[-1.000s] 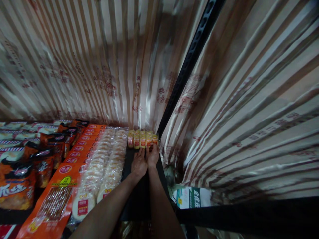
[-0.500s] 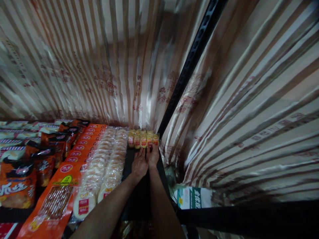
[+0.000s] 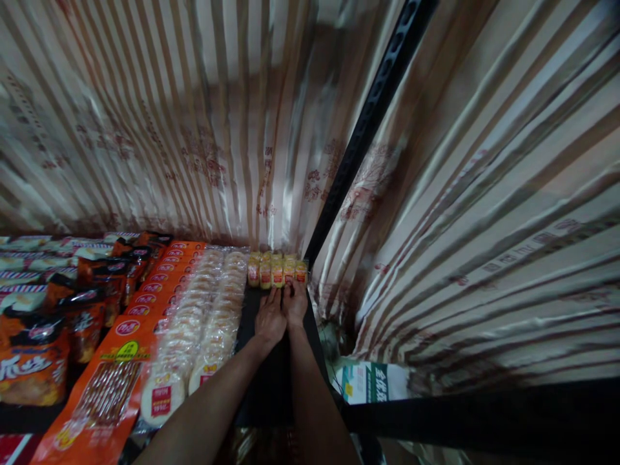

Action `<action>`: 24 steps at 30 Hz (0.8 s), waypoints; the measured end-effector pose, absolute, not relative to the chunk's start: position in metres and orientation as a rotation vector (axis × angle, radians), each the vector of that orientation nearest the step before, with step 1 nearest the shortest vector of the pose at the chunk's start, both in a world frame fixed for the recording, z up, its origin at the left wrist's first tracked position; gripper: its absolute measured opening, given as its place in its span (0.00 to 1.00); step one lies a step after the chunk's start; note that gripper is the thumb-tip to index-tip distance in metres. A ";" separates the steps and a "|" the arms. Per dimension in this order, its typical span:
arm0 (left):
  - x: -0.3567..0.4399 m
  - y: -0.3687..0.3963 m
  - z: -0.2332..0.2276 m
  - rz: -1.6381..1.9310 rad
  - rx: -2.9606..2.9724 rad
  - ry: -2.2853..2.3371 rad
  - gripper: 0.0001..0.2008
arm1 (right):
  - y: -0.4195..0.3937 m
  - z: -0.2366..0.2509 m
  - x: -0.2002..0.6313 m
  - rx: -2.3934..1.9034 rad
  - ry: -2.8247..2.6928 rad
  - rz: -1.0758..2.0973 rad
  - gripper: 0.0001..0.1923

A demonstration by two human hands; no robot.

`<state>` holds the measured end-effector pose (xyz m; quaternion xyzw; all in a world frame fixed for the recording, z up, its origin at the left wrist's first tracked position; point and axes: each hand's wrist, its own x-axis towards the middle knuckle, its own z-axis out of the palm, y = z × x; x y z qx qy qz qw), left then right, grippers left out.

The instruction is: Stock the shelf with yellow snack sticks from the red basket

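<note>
Small yellow packs with red labels [image 3: 276, 274] stand in a tight block of rows at the back of the dark shelf [image 3: 266, 394]. My left hand [image 3: 270, 319] lies low in front of them, fingers stretched forward with the tips at the lower edge of the front row. Beside it, my right hand [image 3: 295, 305] reaches to the right-hand packs of that row, its fingers extended and slightly apart against their fronts. Neither hand shows anything gripped in it. Dim light blurs the exact contact.
To the left run rows of round white flatbread packs [image 3: 213, 336], orange packets [image 3: 121, 352] and black-and-orange bags [image 3: 36, 361]. A black perforated post [image 3: 358, 142] rises at the right corner. Striped printed sheeting [image 3: 232, 116] hangs behind; a white-and-green bag [image 3: 371, 382] lies lower right.
The view has shifted very slightly. Both hands stay at the front row of yellow packs, with no clear movement of the packs.
</note>
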<state>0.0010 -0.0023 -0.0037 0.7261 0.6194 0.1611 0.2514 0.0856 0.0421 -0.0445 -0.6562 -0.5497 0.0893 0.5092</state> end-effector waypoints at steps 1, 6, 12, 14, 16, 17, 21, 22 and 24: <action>0.001 -0.002 -0.004 0.440 1.973 1.675 0.26 | 0.042 -0.044 0.086 -1.571 -1.328 0.211 0.15; 0.001 -0.005 0.003 0.466 1.932 1.648 0.25 | 0.038 -0.044 0.086 -1.521 -1.355 0.191 0.14; 0.001 -0.016 0.015 0.526 1.886 1.656 0.23 | 0.030 -0.045 0.084 -1.536 -1.317 0.201 0.14; 0.001 -0.021 0.016 0.558 1.882 1.665 0.22 | 0.025 -0.045 0.084 -1.530 -1.302 0.220 0.14; 0.001 -0.026 0.016 0.582 1.888 1.670 0.21 | 0.019 -0.044 0.084 -1.526 -1.298 0.238 0.14; 0.000 -0.029 0.016 0.590 1.895 1.673 0.20 | 0.016 -0.043 0.083 -1.530 -1.297 0.244 0.14; -0.001 -0.042 0.016 0.608 1.932 1.721 0.17 | 0.001 -0.038 0.082 -1.546 -1.296 0.255 0.14; -0.002 -0.046 0.017 0.606 1.942 1.734 0.17 | -0.003 -0.037 0.081 -1.553 -1.301 0.258 0.14; -0.003 -0.053 0.019 0.592 1.960 1.748 0.17 | -0.012 -0.036 0.080 -1.572 -1.316 0.266 0.15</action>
